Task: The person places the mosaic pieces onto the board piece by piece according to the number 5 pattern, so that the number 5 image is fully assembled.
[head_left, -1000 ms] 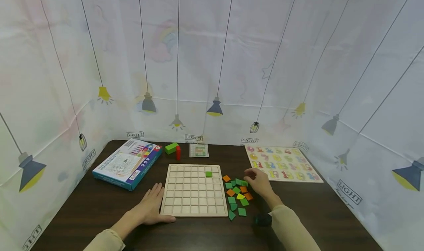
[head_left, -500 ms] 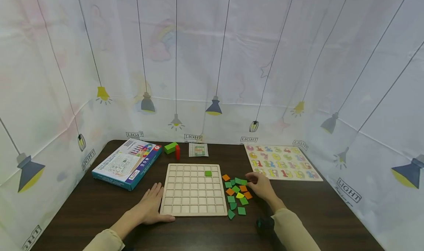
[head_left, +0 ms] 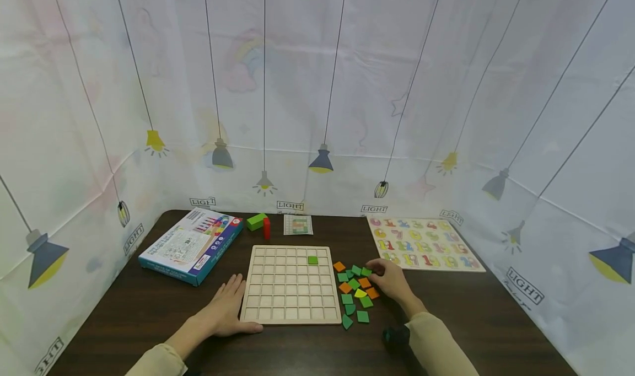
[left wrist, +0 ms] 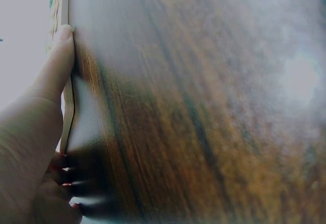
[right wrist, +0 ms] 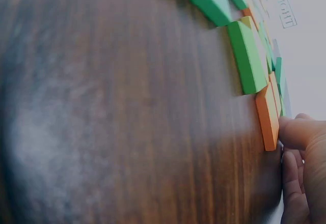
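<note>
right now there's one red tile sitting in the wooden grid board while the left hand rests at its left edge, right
Not quite: the single tile in the wooden grid board is green, not red, as the head view shows. The rest holds: it is the only tile in the grid, and the left hand rests flat against the board's left edge.

The square wooden grid board (head_left: 290, 284) lies before me on the dark wooden table (head_left: 496, 321). My left hand (head_left: 225, 310) rests at its left edge; loose flat tiles (head_left: 357, 293) lie right of it, under my right hand (head_left: 392, 279). Behind-left of it sits the printed game box (head_left: 190, 245), behind-right the number puzzle board (head_left: 424, 245)
</note>
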Demonstrator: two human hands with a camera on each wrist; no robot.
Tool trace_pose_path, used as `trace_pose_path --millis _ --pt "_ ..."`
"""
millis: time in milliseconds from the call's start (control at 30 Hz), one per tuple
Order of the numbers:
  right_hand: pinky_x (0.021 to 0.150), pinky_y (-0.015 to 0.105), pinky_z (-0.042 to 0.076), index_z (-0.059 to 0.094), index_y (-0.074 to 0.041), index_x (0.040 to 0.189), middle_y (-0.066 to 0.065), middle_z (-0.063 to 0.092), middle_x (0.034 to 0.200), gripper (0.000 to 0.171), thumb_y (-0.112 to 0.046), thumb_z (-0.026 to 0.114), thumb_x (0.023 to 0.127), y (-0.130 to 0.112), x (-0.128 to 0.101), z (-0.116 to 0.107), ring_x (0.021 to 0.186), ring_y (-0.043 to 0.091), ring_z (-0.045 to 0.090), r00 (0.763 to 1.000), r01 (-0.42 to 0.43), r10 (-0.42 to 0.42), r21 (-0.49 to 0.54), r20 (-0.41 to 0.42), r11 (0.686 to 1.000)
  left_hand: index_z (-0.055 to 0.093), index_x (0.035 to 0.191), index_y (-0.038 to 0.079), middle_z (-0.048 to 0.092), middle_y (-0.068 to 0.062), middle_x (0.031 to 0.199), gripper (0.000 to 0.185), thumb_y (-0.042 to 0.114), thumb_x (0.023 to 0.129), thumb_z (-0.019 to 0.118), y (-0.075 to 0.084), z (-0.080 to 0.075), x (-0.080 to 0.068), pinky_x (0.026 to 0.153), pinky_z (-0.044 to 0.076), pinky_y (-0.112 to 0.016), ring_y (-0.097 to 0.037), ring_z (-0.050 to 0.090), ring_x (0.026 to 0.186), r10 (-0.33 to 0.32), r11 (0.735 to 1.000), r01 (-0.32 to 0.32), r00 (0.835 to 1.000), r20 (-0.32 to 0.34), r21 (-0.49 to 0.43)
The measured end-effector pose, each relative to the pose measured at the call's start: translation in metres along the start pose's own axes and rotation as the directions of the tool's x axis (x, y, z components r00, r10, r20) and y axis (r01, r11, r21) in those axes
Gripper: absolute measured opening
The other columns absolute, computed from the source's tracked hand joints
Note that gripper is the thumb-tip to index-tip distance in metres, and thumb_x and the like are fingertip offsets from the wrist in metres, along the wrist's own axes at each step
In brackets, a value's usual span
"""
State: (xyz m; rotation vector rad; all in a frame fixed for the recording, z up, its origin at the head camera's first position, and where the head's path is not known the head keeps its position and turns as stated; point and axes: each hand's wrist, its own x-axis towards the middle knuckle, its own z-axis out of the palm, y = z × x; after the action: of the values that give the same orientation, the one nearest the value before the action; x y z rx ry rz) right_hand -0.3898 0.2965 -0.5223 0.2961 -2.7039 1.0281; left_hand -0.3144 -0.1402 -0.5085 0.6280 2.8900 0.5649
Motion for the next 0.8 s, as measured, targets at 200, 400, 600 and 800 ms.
trace_pose_path --millis 200,400,600,800 --pt "0.077 0.042 0.051 0.067 -0.005 0.108 0.008 0.065 0.102 0.024 -0.001 0.068 0.084 0.001 0.000 -0.003 0.092 0.025 0.061 0.999 -0.037 0.038 0.021 -0.026 0.999 0.023 0.144 -0.011 0.016 -0.031 0.150 0.120 0.076 0.070 0.060 -0.001 0.001 0.000 0.109 0.015 -0.057 -0.043 0.012 0.139 0.006 1.000 -0.006 1.000 -0.003 -0.001" --pt "0.082 0.044 0.050 0.066 -0.002 0.110 0.011 0.065 0.105 0.026 0.001 0.067 0.084 -0.002 0.005 -0.003 0.097 0.029 0.061 0.998 -0.022 0.026 0.058 -0.065 0.998 0.023 0.144 -0.012 0.016 -0.031 0.150 0.121 0.076 0.069 0.060 -0.002 0.001 0.000 0.109 0.015 -0.057 -0.043 0.012 0.139 0.008 1.000 -0.008 1.000 -0.006 -0.003" --pt "0.081 0.044 0.050 0.066 -0.002 0.111 0.011 0.065 0.105 0.027 0.001 0.068 0.084 -0.014 0.013 0.004 0.095 0.027 0.061 0.997 -0.009 0.014 0.071 -0.073 0.997 0.023 0.144 -0.011 0.016 -0.031 0.150 0.123 0.078 0.068 0.059 -0.005 0.003 0.002 0.108 0.016 -0.057 -0.043 0.012 0.139 0.007 1.000 -0.007 1.000 -0.007 0.007" --pt "0.075 0.039 0.052 0.066 -0.002 0.110 0.010 0.066 0.104 0.026 0.001 0.067 0.084 -0.029 0.020 0.015 0.092 0.025 0.061 0.998 0.025 -0.018 0.094 -0.067 0.995 0.022 0.145 -0.010 0.016 -0.030 0.150 0.123 0.079 0.068 0.058 -0.005 0.004 0.004 0.108 0.016 -0.057 -0.042 0.011 0.139 0.001 1.000 -0.001 1.000 -0.002 0.001"
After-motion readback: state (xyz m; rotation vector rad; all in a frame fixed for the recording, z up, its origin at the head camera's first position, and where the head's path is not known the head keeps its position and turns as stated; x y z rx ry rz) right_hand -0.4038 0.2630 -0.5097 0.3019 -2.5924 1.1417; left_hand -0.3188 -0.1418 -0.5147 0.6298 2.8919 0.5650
